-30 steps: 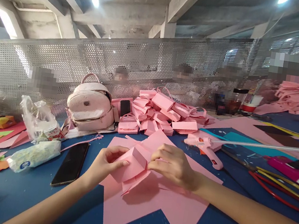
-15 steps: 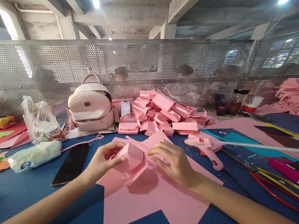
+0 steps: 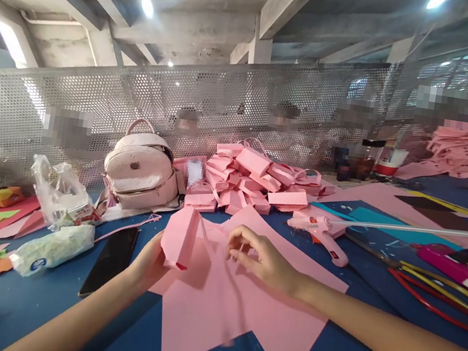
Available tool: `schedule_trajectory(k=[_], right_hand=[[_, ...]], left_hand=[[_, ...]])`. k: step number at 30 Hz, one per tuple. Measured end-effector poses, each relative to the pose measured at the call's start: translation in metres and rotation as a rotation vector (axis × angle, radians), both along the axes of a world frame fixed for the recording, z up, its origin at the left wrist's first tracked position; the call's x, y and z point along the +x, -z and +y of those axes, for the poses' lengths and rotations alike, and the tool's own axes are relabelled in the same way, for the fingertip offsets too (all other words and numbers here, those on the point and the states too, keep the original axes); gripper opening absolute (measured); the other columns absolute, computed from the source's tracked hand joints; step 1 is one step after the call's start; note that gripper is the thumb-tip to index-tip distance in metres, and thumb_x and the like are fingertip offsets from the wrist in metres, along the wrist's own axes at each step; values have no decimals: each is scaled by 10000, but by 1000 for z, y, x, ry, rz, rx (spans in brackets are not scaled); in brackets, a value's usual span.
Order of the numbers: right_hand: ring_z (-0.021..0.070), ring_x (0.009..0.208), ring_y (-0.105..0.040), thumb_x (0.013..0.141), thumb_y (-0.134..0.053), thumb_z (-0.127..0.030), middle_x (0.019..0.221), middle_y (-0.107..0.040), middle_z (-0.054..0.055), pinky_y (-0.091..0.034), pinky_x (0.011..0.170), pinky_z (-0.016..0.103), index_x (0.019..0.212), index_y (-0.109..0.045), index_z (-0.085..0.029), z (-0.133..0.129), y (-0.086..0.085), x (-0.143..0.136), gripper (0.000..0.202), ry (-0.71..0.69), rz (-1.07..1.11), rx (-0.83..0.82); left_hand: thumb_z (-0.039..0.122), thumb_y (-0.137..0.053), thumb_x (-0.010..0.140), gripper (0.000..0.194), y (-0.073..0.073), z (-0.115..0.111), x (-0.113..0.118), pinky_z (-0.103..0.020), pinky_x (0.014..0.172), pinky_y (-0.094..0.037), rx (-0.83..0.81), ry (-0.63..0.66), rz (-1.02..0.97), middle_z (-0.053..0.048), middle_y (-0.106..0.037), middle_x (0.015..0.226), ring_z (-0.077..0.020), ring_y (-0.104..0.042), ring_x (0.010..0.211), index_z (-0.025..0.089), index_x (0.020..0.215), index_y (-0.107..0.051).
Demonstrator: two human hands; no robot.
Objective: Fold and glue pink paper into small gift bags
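Note:
A small folded pink paper box [image 3: 179, 236] stands tilted up in my left hand [image 3: 149, 262], whose fingers are closed around its left side and partly hidden behind it. To the right, my right hand [image 3: 263, 260] is curled, its fingertips at a thin pink paper strip [image 3: 234, 302]. The strip is smeared by motion; it runs from near the box's top past these fingers and hangs down. Beneath both hands lie large pink paper sheets [image 3: 282, 323] with pointed corners, overlapping on the blue table [image 3: 122, 335].
Behind are a pile of pink paper boxes [image 3: 256, 173] and a backpack [image 3: 140, 170]. A glue gun [image 3: 322, 230], scissors [image 3: 432, 287] and a power strip [image 3: 461, 271] lie right. A phone [image 3: 110, 260] and tissue pack [image 3: 53, 248] lie left. People sit beyond the perforated screen [image 3: 229, 92].
My left hand has turned the box upright and moved it slightly left. My right hand has curled its fingers, and a blurred paper strip now hangs by them.

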State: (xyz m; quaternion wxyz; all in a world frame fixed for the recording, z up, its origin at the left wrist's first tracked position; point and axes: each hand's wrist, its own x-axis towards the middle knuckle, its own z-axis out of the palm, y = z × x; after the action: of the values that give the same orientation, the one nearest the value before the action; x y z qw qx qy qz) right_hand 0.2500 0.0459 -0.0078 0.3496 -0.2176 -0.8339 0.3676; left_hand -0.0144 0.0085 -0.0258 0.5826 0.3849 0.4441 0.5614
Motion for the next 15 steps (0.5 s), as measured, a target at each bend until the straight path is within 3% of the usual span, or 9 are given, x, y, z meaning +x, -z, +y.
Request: schedule_trajectory(k=[2, 5, 9, 12, 15], right_hand=[[122, 754, -609, 945, -542, -198, 932, -667, 15, -523, 624, 220, 1179, -519, -221, 0, 5, 0, 237, -44, -17, 53], [109, 714, -594, 938, -566, -169, 942, -687, 4, -498, 692, 237, 1337, -505, -261, -2, 8, 0, 413, -93, -118, 268], [123, 723, -612, 964, -587, -227, 898, -706, -5, -449, 688, 243, 1334, -543, -262, -6, 5, 0, 375, -103, -202, 523], [131, 786, -635, 993, -557, -270, 885, -703, -3, -437, 687, 237, 1307, -571, -251, -7, 6, -1, 315, -88, -218, 601], [125, 749, -617, 1011, -519, -275, 865, -687, -2, -415, 648, 236, 1311, -569, -235, -8, 8, -2, 307, -77, -256, 716]], left_hand=[[219, -584, 848, 129, 3, 4, -2, -256, 686, -546, -62, -45, -80, -53, -704, 883, -169, -681, 771, 152, 947, -633], [134, -558, 825, 130, 1, 4, -2, -286, 756, -565, -124, -74, -176, -58, -715, 958, -188, -701, 854, 159, 937, -620], [99, -566, 810, 107, -6, -1, 2, -280, 723, -570, -158, -49, -247, -43, -718, 880, -177, -703, 772, 157, 881, -621], [97, -585, 803, 85, -9, -5, 6, -245, 685, -561, -149, -17, -275, -42, -723, 855, -148, -690, 706, 152, 850, -628], [117, -638, 794, 149, -9, -7, 11, -267, 695, -571, -132, 19, -273, -55, -734, 878, -175, -705, 745, 150, 940, -646]])
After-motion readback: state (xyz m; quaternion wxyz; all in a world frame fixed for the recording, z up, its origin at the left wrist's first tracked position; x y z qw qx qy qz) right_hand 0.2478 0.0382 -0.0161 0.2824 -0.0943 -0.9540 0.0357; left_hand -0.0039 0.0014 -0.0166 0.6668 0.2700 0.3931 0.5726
